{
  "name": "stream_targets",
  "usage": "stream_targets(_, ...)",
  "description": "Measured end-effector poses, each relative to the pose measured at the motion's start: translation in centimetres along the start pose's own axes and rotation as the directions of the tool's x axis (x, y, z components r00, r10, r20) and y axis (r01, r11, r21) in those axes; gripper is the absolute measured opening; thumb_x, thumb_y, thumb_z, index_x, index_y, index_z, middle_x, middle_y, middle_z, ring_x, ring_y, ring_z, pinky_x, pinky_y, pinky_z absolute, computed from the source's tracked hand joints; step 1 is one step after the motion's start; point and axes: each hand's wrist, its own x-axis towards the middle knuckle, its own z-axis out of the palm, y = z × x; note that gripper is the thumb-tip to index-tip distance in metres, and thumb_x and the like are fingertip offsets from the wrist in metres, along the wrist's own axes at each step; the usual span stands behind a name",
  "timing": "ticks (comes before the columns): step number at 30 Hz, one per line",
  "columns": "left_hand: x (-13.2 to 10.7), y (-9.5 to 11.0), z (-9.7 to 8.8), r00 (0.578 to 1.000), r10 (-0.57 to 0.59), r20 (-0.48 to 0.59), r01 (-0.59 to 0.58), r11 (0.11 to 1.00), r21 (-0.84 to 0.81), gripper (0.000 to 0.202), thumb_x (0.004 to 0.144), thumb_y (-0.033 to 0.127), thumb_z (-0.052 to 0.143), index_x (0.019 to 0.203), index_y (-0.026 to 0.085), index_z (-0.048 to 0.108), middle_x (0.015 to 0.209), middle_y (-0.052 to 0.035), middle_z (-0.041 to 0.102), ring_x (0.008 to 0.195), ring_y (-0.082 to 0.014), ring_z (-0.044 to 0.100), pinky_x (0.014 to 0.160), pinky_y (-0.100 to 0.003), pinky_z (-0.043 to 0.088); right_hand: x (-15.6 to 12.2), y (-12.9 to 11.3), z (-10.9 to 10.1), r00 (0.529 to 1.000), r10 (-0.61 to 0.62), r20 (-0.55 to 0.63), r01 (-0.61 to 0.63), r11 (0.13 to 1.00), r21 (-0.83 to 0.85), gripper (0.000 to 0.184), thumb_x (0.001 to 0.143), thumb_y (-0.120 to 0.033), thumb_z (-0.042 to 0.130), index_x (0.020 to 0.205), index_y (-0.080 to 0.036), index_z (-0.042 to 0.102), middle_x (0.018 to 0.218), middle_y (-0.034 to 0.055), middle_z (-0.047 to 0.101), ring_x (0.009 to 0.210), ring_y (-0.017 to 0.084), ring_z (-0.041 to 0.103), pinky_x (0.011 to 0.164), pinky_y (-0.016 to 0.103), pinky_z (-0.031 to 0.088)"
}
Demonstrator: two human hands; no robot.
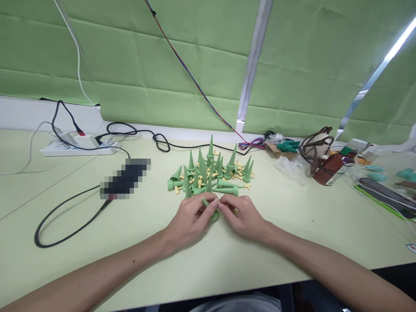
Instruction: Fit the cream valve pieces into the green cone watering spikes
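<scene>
My left hand (pixel 195 216) is closed round a green plastic plant watering spike (pixel 213 215), whose wide end shows below the fingers. Its fingertips meet those of my right hand (pixel 242 216), which is pinched; what it holds is hidden. Just beyond both hands lies a pile of green watering spikes (pixel 186 184), several standing on their wide ends with the points up, others lying flat. Small pale yellow valve pieces (pixel 247 187) are scattered among them.
To the left lies a pixelated dark device (pixel 125 178) on a black cable, with a white power strip (pixel 79 145) behind it. On the right stand a cardboard box (pixel 280 152), crumpled clear plastic (pixel 292 169), a reddish-brown bottle (pixel 334 169) and a dark phone-like slab (pixel 386 197).
</scene>
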Motion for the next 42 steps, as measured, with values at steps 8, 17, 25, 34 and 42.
stream_targets(8, -0.17, -0.09, 0.21, 0.98, -0.194, 0.044, 0.199, 0.949, -0.244, 0.036, 0.101, 0.043, 0.047, 0.083, 0.015, 0.062, 0.052, 0.0041, 0.057, 0.04, -0.0078, 0.054, 0.042, -0.018, 0.045, -0.08, -0.13, -0.02, 1.0, 0.016, 0.0, -0.016, 1.0, 0.022, 0.024, 0.1, -0.026, 0.048, 0.078, -0.019, 0.055, 0.062, -0.0038, 0.047, 0.055, 0.01, 0.038, 0.054, 0.024, 0.032)
stream_targets(17, 0.07, 0.52, 0.38, 0.94, -0.334, 0.076, 0.335, 0.85, -0.407, 0.038, 0.098, 0.053, 0.051, 0.09, 0.017, 0.06, 0.042, 0.0061, 0.052, 0.033, -0.0082, 0.046, 0.036, -0.017, 0.041, -0.01, -0.12, -0.09, 1.0, 0.024, 0.011, -0.025, 0.999, 0.033, 0.025, 0.101, -0.027, 0.048, 0.079, -0.019, 0.056, 0.063, -0.0036, 0.049, 0.055, 0.01, 0.039, 0.054, 0.024, 0.032)
stream_targets(25, 0.1, 0.18, 0.51, 0.936, -0.344, 0.074, 0.341, 0.836, -0.43, 0.037, 0.097, 0.053, 0.051, 0.09, 0.018, 0.06, 0.042, 0.0064, 0.053, 0.033, -0.0078, 0.046, 0.037, -0.017, 0.04, -0.02, -0.09, -0.19, 1.0, 0.024, 0.015, -0.025, 0.999, 0.032, 0.024, 0.101, -0.027, 0.048, 0.08, -0.019, 0.056, 0.061, -0.0043, 0.047, 0.054, 0.01, 0.038, 0.054, 0.024, 0.031)
stream_targets(34, 0.18, -0.32, 0.63, 0.949, -0.31, 0.056, 0.302, 0.844, -0.442, 0.037, 0.099, 0.051, 0.05, 0.093, 0.017, 0.061, 0.051, 0.0045, 0.054, 0.038, -0.0089, 0.049, 0.038, -0.019, 0.041, -0.15, 0.21, -0.14, 0.999, 0.018, 0.039, -0.019, 1.0, 0.02, 0.023, 0.101, -0.027, 0.048, 0.081, -0.019, 0.055, 0.063, -0.0038, 0.048, 0.056, 0.01, 0.039, 0.054, 0.024, 0.032)
stream_targets(42, 0.03, -0.28, 0.51, 0.951, -0.305, 0.06, 0.3, 0.85, -0.433, 0.037, 0.099, 0.051, 0.049, 0.092, 0.016, 0.061, 0.057, 0.0019, 0.058, 0.038, -0.0087, 0.05, 0.038, -0.02, 0.041, -0.11, 0.13, -0.24, 0.999, 0.007, 0.041, -0.007, 1.0, 0.01, 0.023, 0.101, -0.025, 0.048, 0.081, -0.019, 0.055, 0.063, -0.004, 0.047, 0.055, 0.01, 0.039, 0.054, 0.023, 0.032)
